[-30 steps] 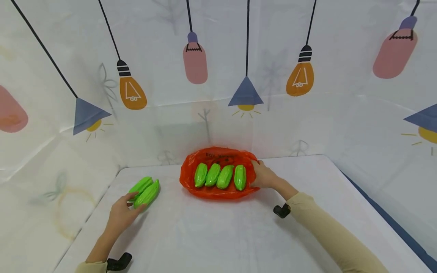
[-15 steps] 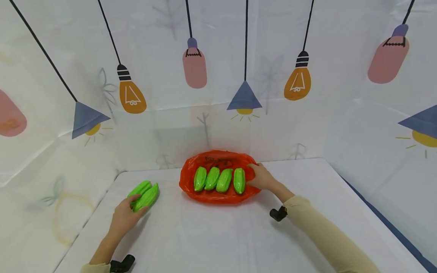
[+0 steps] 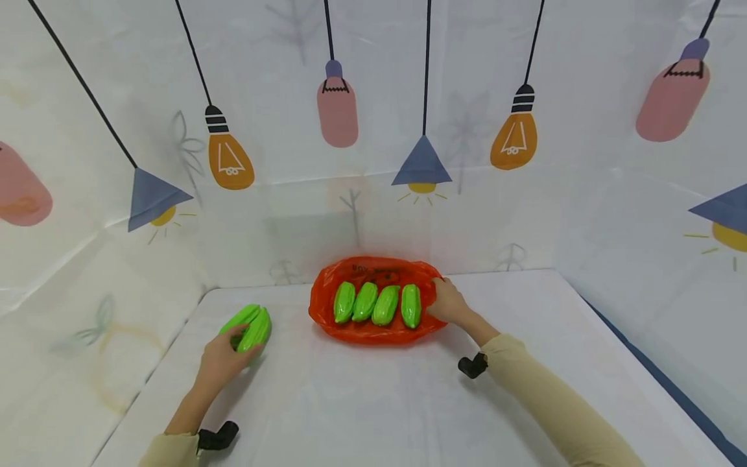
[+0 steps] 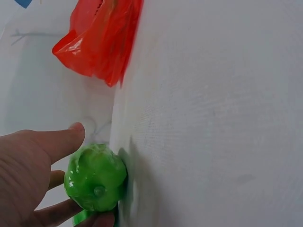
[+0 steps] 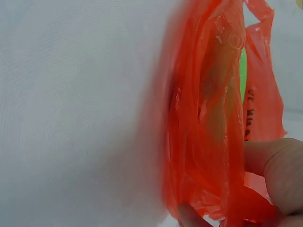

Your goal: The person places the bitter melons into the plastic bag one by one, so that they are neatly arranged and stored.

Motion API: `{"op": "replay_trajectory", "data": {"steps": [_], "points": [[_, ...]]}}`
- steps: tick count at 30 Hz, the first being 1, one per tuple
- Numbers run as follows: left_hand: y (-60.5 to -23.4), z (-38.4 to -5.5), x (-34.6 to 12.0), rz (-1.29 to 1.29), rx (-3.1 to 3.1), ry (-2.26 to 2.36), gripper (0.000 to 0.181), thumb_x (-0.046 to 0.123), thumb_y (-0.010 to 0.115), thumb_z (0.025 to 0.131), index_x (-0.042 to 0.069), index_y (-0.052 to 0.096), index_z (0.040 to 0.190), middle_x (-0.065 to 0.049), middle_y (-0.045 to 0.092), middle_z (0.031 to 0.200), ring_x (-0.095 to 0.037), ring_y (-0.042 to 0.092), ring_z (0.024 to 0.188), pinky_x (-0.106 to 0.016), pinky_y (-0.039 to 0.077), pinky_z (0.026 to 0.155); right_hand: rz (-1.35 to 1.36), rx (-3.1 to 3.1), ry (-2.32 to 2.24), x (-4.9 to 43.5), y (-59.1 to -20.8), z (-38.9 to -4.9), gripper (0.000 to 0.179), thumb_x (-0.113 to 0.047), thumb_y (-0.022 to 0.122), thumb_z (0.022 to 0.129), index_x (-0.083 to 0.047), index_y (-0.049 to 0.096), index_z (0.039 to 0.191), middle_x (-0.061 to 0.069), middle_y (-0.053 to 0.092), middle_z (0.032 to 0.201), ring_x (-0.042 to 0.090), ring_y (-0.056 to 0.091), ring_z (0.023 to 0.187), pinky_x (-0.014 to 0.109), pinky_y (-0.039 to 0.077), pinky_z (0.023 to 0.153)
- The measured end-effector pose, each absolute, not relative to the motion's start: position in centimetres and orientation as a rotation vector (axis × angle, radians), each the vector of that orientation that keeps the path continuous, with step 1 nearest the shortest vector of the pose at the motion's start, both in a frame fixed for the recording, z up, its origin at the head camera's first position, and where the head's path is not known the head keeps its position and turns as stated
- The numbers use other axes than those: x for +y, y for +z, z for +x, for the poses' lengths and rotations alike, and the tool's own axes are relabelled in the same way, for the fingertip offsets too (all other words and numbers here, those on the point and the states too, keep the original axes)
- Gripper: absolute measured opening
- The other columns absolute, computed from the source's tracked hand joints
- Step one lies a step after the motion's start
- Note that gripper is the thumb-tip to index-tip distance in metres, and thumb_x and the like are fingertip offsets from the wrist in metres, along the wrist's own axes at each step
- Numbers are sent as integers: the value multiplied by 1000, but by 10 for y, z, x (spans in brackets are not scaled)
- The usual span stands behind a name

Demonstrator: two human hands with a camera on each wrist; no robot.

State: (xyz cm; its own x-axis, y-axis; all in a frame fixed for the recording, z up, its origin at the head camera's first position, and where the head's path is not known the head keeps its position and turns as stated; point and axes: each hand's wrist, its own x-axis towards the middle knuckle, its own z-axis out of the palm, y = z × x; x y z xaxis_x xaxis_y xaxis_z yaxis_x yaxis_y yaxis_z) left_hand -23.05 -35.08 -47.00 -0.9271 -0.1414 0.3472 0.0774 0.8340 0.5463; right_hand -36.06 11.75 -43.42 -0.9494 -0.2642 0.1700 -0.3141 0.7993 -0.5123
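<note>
Two ridged green gourds (image 3: 257, 329) lie side by side on the left of the table. My left hand (image 3: 224, 363) is around the near end of the right-hand one, thumb on one side and fingers on the other. In the left wrist view the thumb (image 4: 61, 142) stands a little off the gourd (image 4: 96, 177), with fingertips beneath it. At the back, a red plastic bag (image 3: 373, 334) lies spread open, several green gourds (image 3: 386, 305) in a row inside. My right hand (image 3: 452, 305) grips its right edge, thumb inside; the bag (image 5: 208, 118) partly hides the fingers in the right wrist view.
A white-covered table (image 3: 373, 402) reaches to a pale back wall (image 3: 373, 220) printed with hanging lamps. The bag lies close to that wall. The table's left edge runs near the two gourds.
My left hand has shifted slightly right, and the gourd at it has turned to point more straight away from me. The right hand stays at the bag's edge, with the bag in place.
</note>
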Motion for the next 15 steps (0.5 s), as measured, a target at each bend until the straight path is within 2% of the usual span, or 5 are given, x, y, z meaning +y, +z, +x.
{"op": "replay_trajectory", "data": {"steps": [8, 15], "points": [[-473, -239, -351, 79, -2656, -904, 67, 34, 79, 82, -6, 55, 130, -29, 60, 116, -40, 60, 101, -50, 50, 79, 462, -2905, 893, 119, -441, -362, 67, -9, 73, 77, 11, 44, 134, 28, 50, 126, 41, 51, 111, 56, 46, 91], [-472, -240, -351, 130, -2630, -976, 63, 33, 80, 80, -4, 59, 127, -26, 62, 116, -38, 60, 102, -44, 50, 78, 482, -2922, 900, 117, -444, -366, 73, -14, 76, 79, 12, 40, 137, 30, 45, 132, 43, 49, 116, 57, 43, 94]]}}
